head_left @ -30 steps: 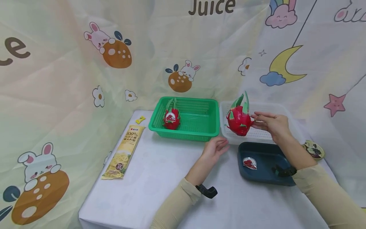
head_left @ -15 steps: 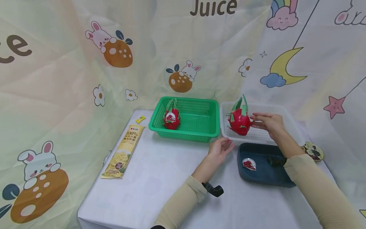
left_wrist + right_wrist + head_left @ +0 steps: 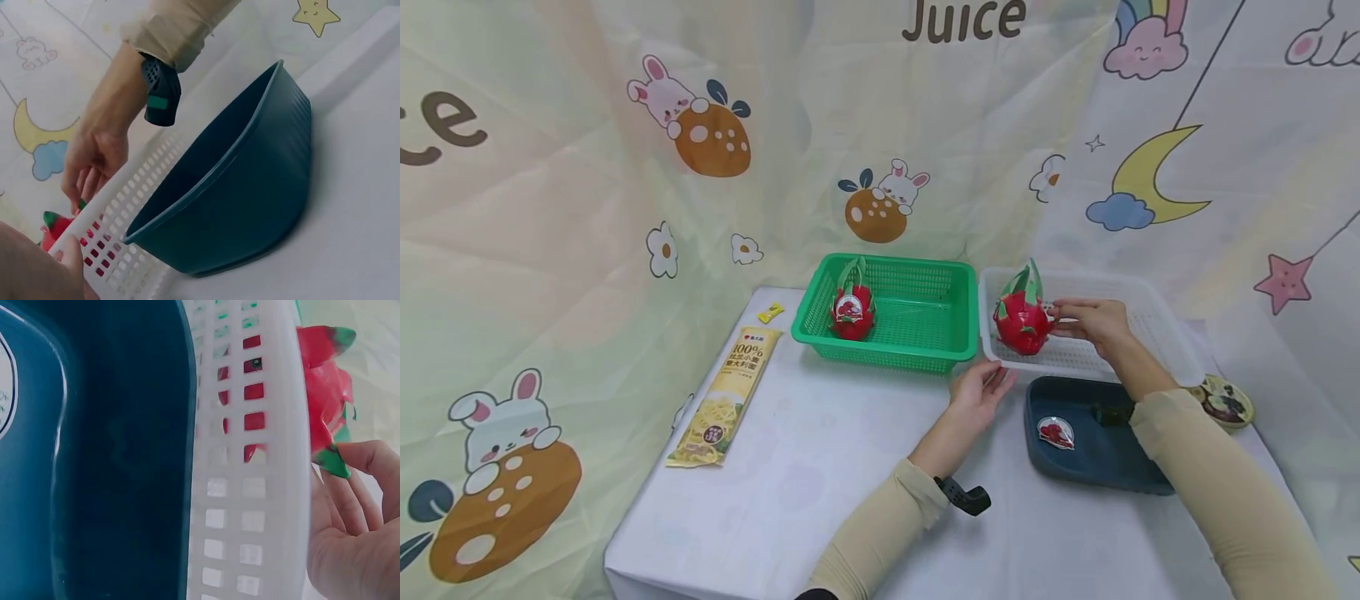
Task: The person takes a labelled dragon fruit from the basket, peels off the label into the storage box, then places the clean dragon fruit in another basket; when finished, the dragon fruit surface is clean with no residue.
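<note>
Red and green-tipped, the dragon fruit (image 3: 1021, 325) sits at the left end of the white basket (image 3: 1150, 329), its long leaves pointing up and its lower part below the rim. I grip it with my right hand (image 3: 1097, 323), pinching one of the green-tipped scales on its right side; whether the fruit touches the basket floor I cannot tell. My left hand (image 3: 976, 394) is loosely open, its fingertips touching the near left corner of that basket. Just left of it, along the far edge of the counter (image 3: 820, 467), stands the green basket (image 3: 917, 321), with a second dragon fruit (image 3: 853, 330) upright at its left end, a round label (image 3: 848, 308) on its front. Close in front of the white basket, toward the counter's right edge, is a dark blue tray (image 3: 1097, 458) with a red-and-white sticker (image 3: 1056, 432) in its left part; my right forearm crosses above its right side. Behind that forearm, at the right edge, a round printed thing (image 3: 1228, 402) is partly hidden. A yellow pasta packet (image 3: 724, 396) lies along the left edge, and a small yellow sweet (image 3: 771, 312) lies beyond it, near the far left corner.
</note>
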{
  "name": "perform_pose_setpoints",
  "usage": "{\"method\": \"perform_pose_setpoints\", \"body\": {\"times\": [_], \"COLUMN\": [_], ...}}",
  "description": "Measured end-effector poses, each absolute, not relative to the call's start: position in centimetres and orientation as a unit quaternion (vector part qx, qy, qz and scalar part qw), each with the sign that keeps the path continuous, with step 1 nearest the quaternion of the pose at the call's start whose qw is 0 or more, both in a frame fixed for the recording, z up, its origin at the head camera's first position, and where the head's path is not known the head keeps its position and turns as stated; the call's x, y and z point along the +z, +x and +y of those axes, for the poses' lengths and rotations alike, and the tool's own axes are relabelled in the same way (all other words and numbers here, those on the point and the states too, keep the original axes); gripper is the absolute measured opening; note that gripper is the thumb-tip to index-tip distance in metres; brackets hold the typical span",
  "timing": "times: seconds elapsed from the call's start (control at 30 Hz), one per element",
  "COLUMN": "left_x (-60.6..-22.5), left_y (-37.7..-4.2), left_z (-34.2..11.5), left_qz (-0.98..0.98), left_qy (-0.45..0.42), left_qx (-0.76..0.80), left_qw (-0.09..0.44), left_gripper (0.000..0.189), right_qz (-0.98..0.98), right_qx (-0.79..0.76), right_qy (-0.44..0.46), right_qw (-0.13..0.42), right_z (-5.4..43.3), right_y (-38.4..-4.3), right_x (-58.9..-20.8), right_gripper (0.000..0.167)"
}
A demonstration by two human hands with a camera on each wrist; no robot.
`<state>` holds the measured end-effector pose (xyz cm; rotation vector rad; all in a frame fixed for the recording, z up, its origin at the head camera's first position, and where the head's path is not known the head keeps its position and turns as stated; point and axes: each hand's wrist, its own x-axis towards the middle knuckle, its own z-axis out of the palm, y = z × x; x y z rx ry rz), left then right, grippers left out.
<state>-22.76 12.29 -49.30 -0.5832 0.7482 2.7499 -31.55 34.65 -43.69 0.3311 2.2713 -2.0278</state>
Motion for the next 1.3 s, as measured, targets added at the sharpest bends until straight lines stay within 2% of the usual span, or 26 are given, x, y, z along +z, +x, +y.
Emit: {"method": "perform_pose_setpoints", "body": {"times": [0.1,0.43,0.73,1.03,1.3], "left_x": [-49.3,-49.4,-49.5,-49.7,-49.7], "left_y": [-22.8,-22.3,-22.4,-22.6,-22.4], "left_z": [12.3,12.1,12.3,12.2,11.7], "left_qz": [0.250,0.260,0.251,0.243,0.236], "left_qy": [-0.196,-0.141,-0.159,-0.165,-0.142], "left_qx": [0.941,0.945,0.947,0.948,0.950], "left_qw": [0.114,0.137,0.123,0.122,0.144], "left_gripper": [0.032,0.055,0.054,0.059,0.057], "right_qz": [0.756,0.777,0.823,0.829,0.850], "right_qx": [-0.645,-0.620,-0.559,-0.543,-0.510], "right_qy": [0.103,0.093,0.089,0.099,0.110], "right_qw": [0.044,0.058,0.049,0.089,0.076], "right_z": [34.8,35.7,34.6,34.2,33.4], "right_y": [-31.8,-32.5,-32.7,-32.6,-32.2], "right_x": [-43.9,-45.0,-45.0,-45.2,-44.5], "right_gripper": [0.053,0.055,0.050,0.061,0.060]}}
